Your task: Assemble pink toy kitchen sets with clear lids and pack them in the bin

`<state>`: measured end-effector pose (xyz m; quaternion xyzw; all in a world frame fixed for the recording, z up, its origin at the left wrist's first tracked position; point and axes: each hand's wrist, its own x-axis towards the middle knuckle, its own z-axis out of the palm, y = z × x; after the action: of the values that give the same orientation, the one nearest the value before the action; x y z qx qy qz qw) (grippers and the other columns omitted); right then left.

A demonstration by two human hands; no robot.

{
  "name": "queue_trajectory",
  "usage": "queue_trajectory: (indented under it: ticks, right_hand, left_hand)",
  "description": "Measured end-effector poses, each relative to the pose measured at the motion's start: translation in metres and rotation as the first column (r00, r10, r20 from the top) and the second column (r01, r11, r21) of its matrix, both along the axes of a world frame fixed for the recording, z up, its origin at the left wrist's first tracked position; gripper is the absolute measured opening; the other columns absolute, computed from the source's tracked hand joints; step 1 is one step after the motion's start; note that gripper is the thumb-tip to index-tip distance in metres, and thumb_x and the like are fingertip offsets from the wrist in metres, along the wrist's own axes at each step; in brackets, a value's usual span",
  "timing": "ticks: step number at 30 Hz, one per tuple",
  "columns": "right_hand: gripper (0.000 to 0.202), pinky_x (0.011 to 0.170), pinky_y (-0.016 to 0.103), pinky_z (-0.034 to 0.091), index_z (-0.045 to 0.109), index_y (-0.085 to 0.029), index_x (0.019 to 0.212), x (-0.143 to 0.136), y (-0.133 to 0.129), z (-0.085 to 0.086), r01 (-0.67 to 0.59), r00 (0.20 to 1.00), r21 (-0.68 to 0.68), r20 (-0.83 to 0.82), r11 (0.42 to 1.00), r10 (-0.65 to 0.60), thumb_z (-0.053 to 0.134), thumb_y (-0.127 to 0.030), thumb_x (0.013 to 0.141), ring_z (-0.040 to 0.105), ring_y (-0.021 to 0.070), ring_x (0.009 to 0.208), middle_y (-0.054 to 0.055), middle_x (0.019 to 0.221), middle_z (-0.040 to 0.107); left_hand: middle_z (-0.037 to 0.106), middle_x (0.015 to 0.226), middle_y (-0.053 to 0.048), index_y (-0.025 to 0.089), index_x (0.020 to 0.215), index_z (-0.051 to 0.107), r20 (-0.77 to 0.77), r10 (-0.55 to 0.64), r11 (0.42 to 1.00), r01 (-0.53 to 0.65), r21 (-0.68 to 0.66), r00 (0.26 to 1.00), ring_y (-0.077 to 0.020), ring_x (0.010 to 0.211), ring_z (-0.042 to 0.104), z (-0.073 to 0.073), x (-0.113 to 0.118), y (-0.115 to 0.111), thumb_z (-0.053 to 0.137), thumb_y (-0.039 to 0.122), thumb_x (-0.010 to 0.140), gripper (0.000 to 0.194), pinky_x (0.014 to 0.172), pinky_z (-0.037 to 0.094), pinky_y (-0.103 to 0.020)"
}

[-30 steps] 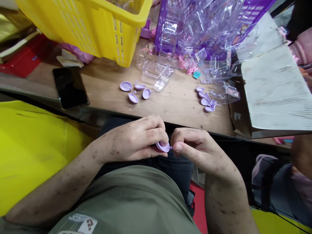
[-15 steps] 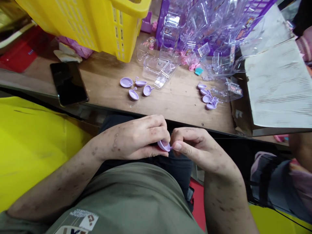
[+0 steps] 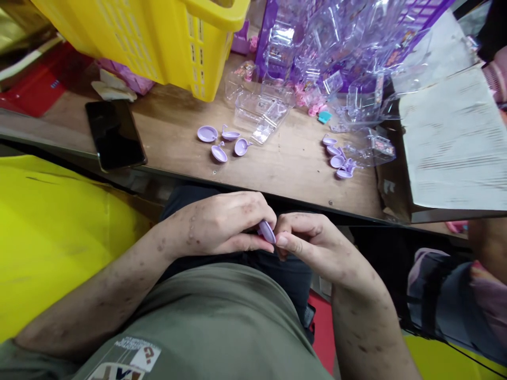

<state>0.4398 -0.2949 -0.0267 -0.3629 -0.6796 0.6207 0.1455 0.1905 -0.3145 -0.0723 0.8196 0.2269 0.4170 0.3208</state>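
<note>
Over my lap, my left hand (image 3: 232,224) is closed around a small light-purple oval plastic piece (image 3: 267,231), gripped between thumb and fingers. The piece is tilted, with its oval face turned to the right. My right hand (image 3: 307,237) is closed in a pinch against the right edge of the same piece, its thumb over the curled forefinger. What lies between those right fingertips is partly hidden. On the table beyond lie similar purple oval pieces with short stems: a loose group (image 3: 218,153) left of the middle and a tighter cluster (image 3: 337,161) to the right.
Behind stand a yellow basket (image 3: 202,68) and a purple basket (image 3: 261,45) heaped with clear plastic packaging (image 3: 263,113). A black phone (image 3: 114,134) lies at the table's left edge. A cardboard box (image 3: 447,142) stands right. Another person's arm (image 3: 487,232) shows far right.
The purple piece has turned in my left hand, from its hollow side showing to a tilted oval face. My right fingertips have shifted slightly left, now at its edge.
</note>
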Motion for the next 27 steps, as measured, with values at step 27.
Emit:
queue_trajectory:
  ticks: [27]
  right_hand:
    - [0.024,0.070,0.030,0.051,0.061,-0.024,0.097,-0.015,-0.023,0.012,0.109,0.989,0.378,0.056,0.919,-0.140,0.056,-0.035,0.118,0.064,0.0155,0.073,0.001,0.083,0.070]
  left_hand:
    - [0.077,0.108,-0.006,0.020,0.119,0.067,-0.043,0.228,0.957,-0.216,0.192,0.973,-0.0180,0.103,0.076,-0.005,-0.010,-0.015,0.074,0.029,0.110,0.015,0.089,0.064,-0.028]
